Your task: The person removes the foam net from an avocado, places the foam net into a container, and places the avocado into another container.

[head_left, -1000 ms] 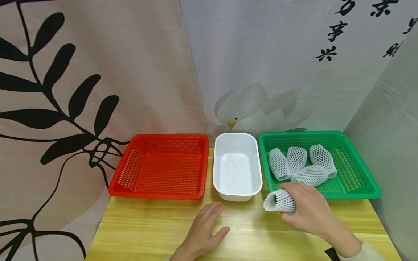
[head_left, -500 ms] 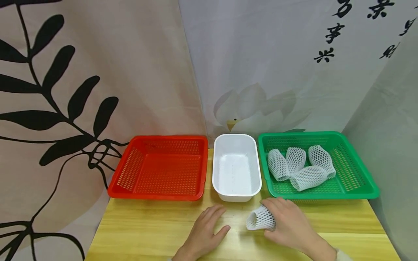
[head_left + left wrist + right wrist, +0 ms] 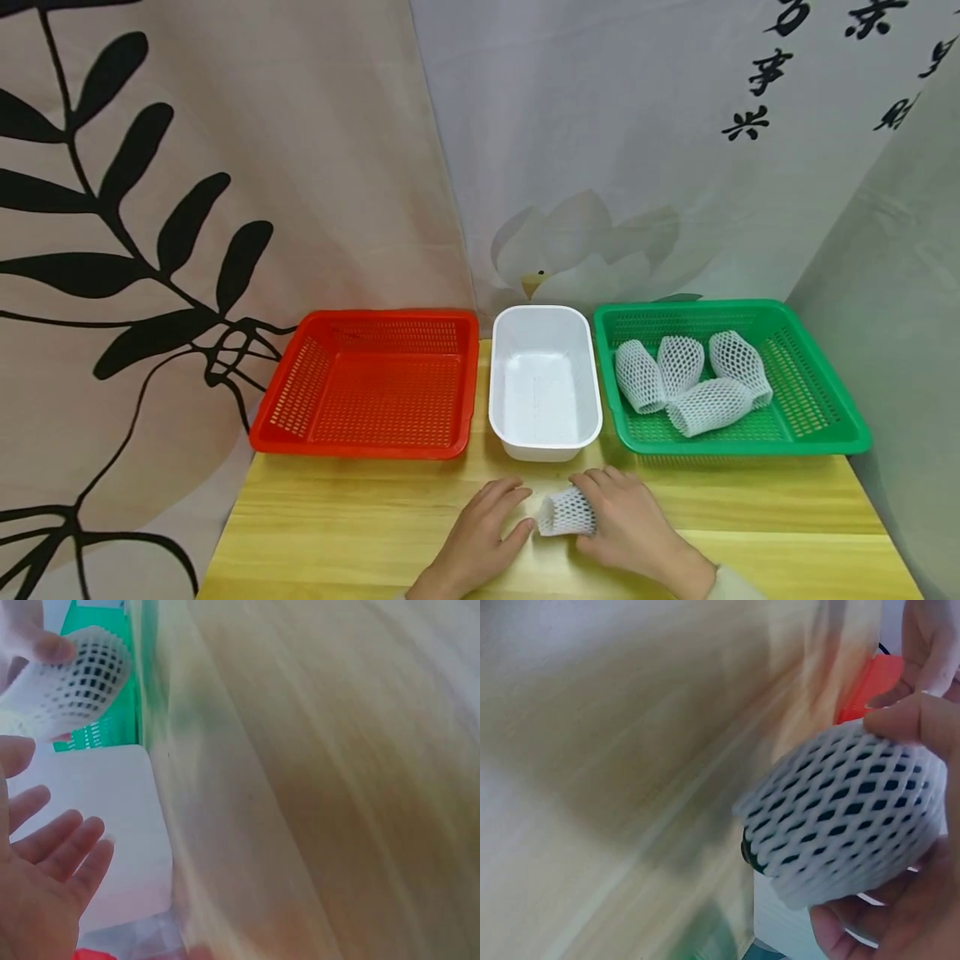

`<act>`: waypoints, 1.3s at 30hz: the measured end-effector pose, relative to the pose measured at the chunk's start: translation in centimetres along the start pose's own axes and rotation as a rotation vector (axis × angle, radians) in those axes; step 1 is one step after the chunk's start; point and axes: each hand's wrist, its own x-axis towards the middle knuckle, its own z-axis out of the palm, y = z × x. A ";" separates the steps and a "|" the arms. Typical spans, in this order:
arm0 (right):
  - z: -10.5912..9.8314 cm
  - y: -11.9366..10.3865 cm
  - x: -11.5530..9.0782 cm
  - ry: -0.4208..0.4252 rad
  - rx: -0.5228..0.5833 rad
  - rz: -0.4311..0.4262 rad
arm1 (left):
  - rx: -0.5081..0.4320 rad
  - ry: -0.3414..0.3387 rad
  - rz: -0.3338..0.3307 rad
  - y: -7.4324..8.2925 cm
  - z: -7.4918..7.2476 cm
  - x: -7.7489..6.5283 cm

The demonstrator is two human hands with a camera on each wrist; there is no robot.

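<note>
My right hand [image 3: 633, 527] grips a white foam net sleeve [image 3: 566, 512] above the table, in front of the white tub. In the right wrist view, something dark shows through the mesh of this sleeve [image 3: 847, 806] and peeks out at one end; its kind is hidden. Thumb and fingers lie on opposite sides of it. My left hand [image 3: 480, 533] is just left of the sleeve, fingers loosely spread and holding nothing. Several more white foam net sleeves [image 3: 711, 407] lie in the green basket [image 3: 813, 408].
A red plastic basket [image 3: 397, 392] stands at the back left of the wooden table [image 3: 360, 525]. Between it and the green basket is a white tub [image 3: 545, 383]. A printed curtain [image 3: 337, 167] hangs right behind the containers.
My right hand has carried the foam net sleeve from the green basket's front edge leftward and toward me, up to my left hand. The left hand has shifted only slightly to the right.
</note>
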 end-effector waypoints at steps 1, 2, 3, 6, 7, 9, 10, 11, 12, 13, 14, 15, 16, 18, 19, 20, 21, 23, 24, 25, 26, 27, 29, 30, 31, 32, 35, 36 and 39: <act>0.2 0.0 0.0 -0.001 -0.002 0.002 | -0.009 -0.004 -0.002 0.0 0.1 0.0; 0.4 -0.1 0.1 -0.005 -0.003 0.005 | -0.017 0.000 0.002 0.0 0.2 0.0; 0.6 -0.1 0.1 -0.009 -0.005 0.007 | -0.022 0.006 0.010 0.0 0.3 0.0; 1.1 -0.1 0.2 -0.018 -0.010 0.007 | -0.017 0.022 0.035 0.0 0.7 0.1; 1.2 -0.2 0.3 -0.020 -0.013 0.007 | -0.014 0.026 0.043 0.1 0.8 0.2; 1.5 -0.2 0.3 -0.021 -0.020 0.003 | -0.009 0.033 0.052 0.1 1.0 0.3; 1.6 -0.3 0.3 -0.023 -0.023 0.003 | -0.010 0.030 0.050 0.1 1.0 0.3; 1.8 -0.3 0.4 -0.024 -0.026 0.002 | -0.012 0.029 0.047 0.2 1.1 0.4; 1.9 -0.4 0.4 -0.027 -0.030 0.002 | -0.015 0.029 0.042 0.2 1.1 0.4; 2.0 -0.4 0.3 -0.029 -0.033 0.004 | -0.017 0.031 0.038 0.2 1.1 0.4; 2.1 -0.5 0.3 -0.032 -0.035 0.006 | -0.021 0.033 0.032 0.3 1.1 0.5; 2.2 -0.5 0.3 -0.032 -0.036 0.008 | -0.020 0.036 0.031 0.3 1.2 0.5; 2.2 -0.5 0.3 -0.033 -0.037 0.010 | -0.018 0.043 0.031 0.2 1.2 0.5; 2.4 -0.6 0.3 -0.031 -0.039 0.016 | -0.013 0.057 0.032 0.2 1.4 0.5; 2.5 -0.6 0.3 -0.030 -0.038 0.019 | -0.012 0.063 0.035 0.2 1.4 0.5; 2.6 -0.7 0.3 -0.029 -0.037 0.021 | -0.012 0.069 0.035 0.2 1.5 0.5; 2.6 -0.7 0.3 -0.028 -0.036 0.024 | -0.014 0.077 0.036 0.2 1.6 0.5; 2.8 -0.7 0.3 -0.026 -0.035 0.028 | -0.029 0.090 0.030 0.1 1.7 0.5; 2.9 -0.7 0.3 -0.024 -0.034 0.029 | -0.040 0.095 0.025 0.2 1.8 0.4; 2.9 -0.7 0.3 -0.023 -0.032 0.031 | -0.050 0.100 0.018 0.2 1.8 0.4; 3.0 -0.7 0.3 -0.022 -0.030 0.032 | -0.062 0.104 0.009 0.2 1.8 0.4; 3.1 -0.7 0.3 -0.023 -0.027 0.034 | -0.076 0.107 0.002 0.3 1.8 0.4; 3.1 -0.7 0.3 -0.027 -0.015 0.039 | -0.110 0.106 -0.017 0.4 1.8 0.3; 3.1 -0.7 0.3 -0.033 -0.008 0.043 | -0.129 0.105 -0.025 0.4 1.7 0.3; 3.1 -0.7 0.2 -0.041 0.002 0.047 | -0.150 0.104 -0.034 0.5 1.7 0.4; 3.1 -0.7 0.2 -0.048 0.015 0.052 | -0.174 0.104 -0.042 0.5 1.7 0.4; 2.9 -0.4 -0.1 -0.068 0.057 0.070 | -0.253 0.107 -0.059 0.7 1.8 0.4; 2.8 -0.3 -0.2 -0.073 0.073 0.076 | -0.276 0.110 -0.064 0.7 1.8 0.4; 2.5 0.2 -0.7 -0.076 0.124 0.094 | -0.329 0.124 -0.068 0.8 1.9 0.6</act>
